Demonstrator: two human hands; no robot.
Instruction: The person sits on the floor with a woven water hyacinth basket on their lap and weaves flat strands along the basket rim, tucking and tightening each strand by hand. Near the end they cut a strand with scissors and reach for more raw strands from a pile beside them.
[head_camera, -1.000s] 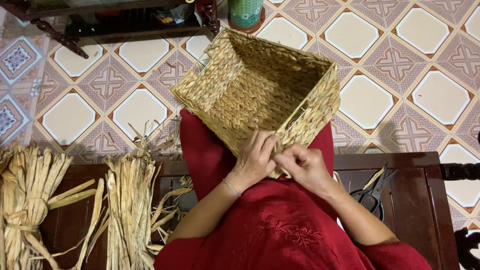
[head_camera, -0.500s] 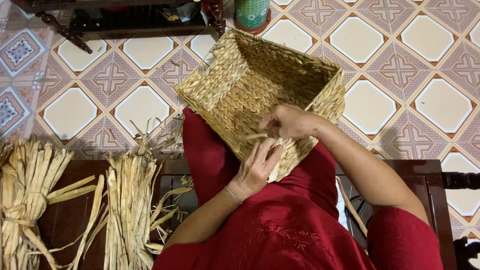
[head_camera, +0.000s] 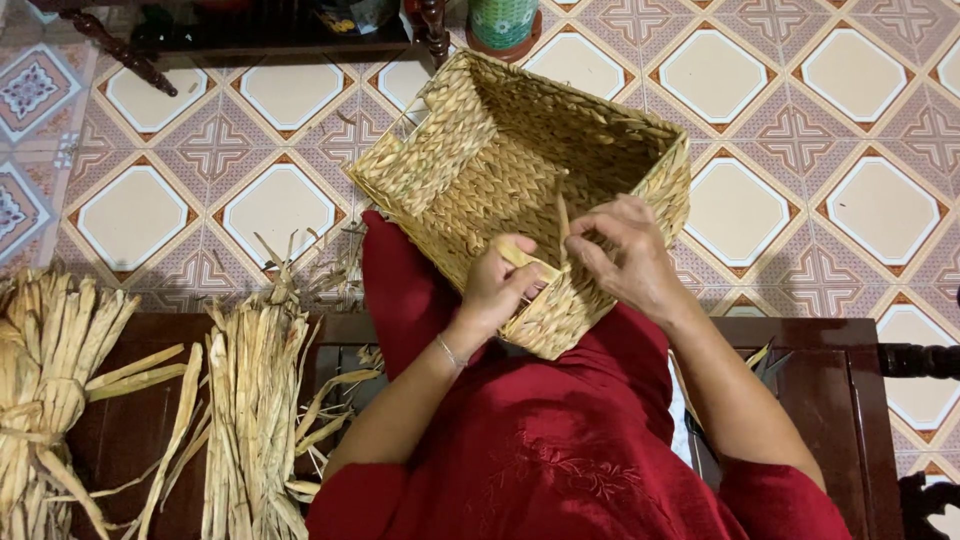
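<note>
Resting on the red-clad lap, the woven basket (head_camera: 520, 170) has tilted; the right hand (head_camera: 630, 255) has returned from the rim, pinching a straw strand (head_camera: 562, 225), while the left hand (head_camera: 500, 285) clamps its folded end: weaving continues.

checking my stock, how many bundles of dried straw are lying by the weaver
2. One bundle lies at the far left edge, tied round its middle; the other bundle lies just left of the left arm. More may be hidden outside the frame.

Woven basket (head_camera: 480, 150) on lap, L hand (head_camera: 500, 285) + R hand (head_camera: 625, 255) pinching straw strand (head_camera: 535, 262) at rim
</note>
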